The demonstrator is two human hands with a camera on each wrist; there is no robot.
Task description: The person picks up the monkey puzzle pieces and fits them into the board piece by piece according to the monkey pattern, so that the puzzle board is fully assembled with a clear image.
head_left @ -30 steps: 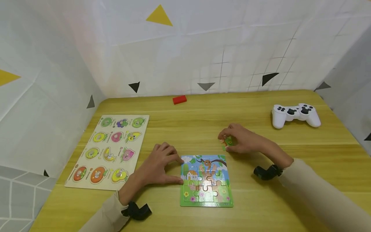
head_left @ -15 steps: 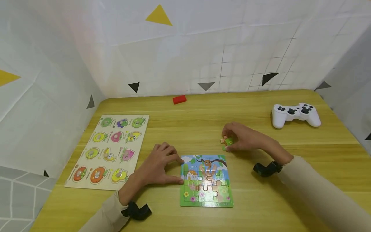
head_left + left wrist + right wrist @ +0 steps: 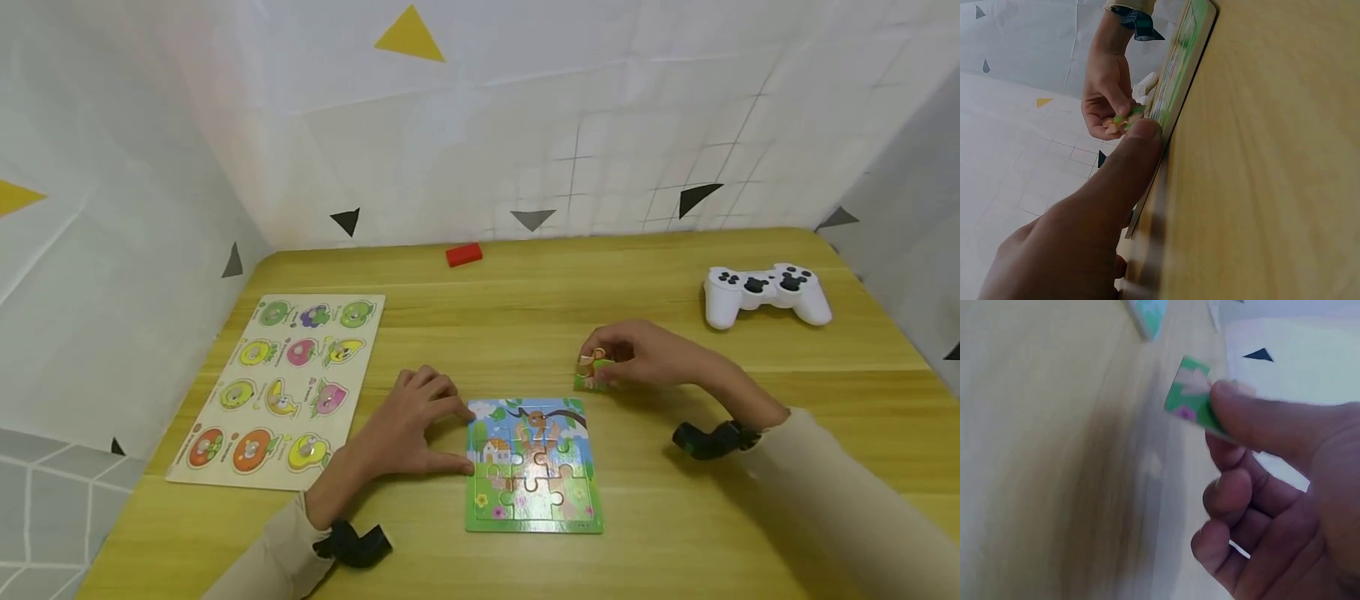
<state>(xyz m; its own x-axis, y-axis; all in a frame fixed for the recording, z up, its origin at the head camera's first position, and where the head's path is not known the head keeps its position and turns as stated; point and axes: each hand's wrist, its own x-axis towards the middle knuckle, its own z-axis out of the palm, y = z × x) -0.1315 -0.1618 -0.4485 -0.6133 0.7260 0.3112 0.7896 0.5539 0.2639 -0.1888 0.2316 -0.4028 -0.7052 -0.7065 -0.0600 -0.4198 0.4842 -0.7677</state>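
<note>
A square jigsaw puzzle (image 3: 534, 500) with a green border, a house and a tree branch lies flat on the table. My left hand (image 3: 408, 429) rests at its left edge, thumb and index fingertips touching the side. The left wrist view shows the left thumb (image 3: 1141, 134) against the board's edge. Beyond the puzzle's upper right corner, my right hand (image 3: 652, 354) pinches a green puzzle piece (image 3: 1188, 394) between thumb and fingers. A pink flower and a pale shape are printed on that piece. Part of it is hidden by the thumb.
To the left lies a wooden fruit peg puzzle board (image 3: 292, 379). A small red block (image 3: 464, 255) sits near the table's back edge, and a white game controller (image 3: 767, 296) at the back right. Patterned cloth (image 3: 480, 125) hangs behind the table.
My right hand has shifted slightly rightwards and turned the puzzle piece in its fingers, so more of its printed face shows in the head view. The left hand and the jigsaw have stayed in place.
</note>
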